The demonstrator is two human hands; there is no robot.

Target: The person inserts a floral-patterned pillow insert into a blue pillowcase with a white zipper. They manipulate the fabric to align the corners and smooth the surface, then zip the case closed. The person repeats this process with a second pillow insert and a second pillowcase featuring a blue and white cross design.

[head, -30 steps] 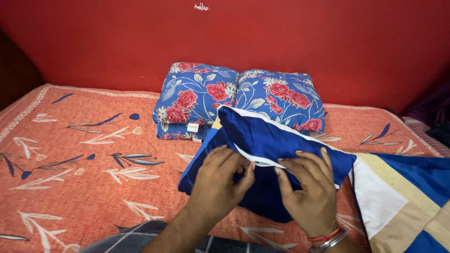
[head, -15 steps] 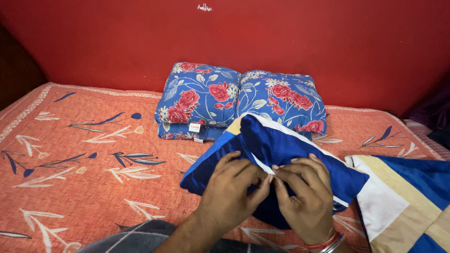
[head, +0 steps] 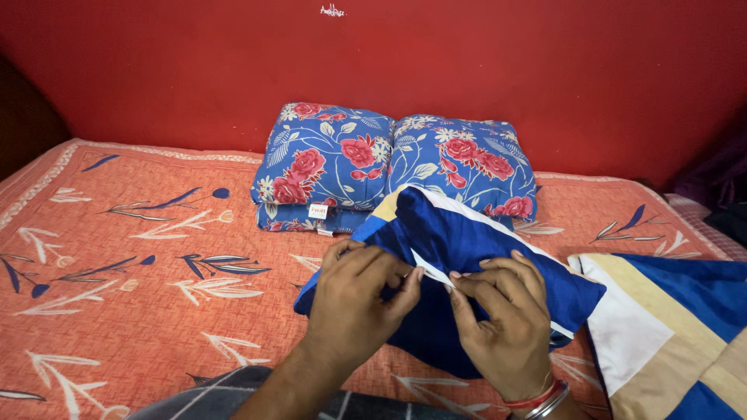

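A dark blue satin pillow with white and tan trim [head: 475,233] lies on the orange bed sheet [head: 140,288] in front of me. My left hand [head: 354,299] pinches the cover's white-edged opening from the left. My right hand [head: 506,323], with red and silver bangles at the wrist, pinches the same edge from the right. The fingertips of both hands nearly meet at the seam. The lower part of the pillow is hidden behind my hands.
Two blue floral pillows [head: 393,163] lie stacked against the red wall [head: 389,62]. A blue, white and tan patchwork cover [head: 677,334] lies at the right. Dark cloth sits at the far right edge [head: 724,194]. My checked-cloth knee [head: 210,397] shows at the bottom.
The pillow has dropped lower and shifted slightly. My hands came together along the cover's opening edge, then the left hand slid a little to the left.
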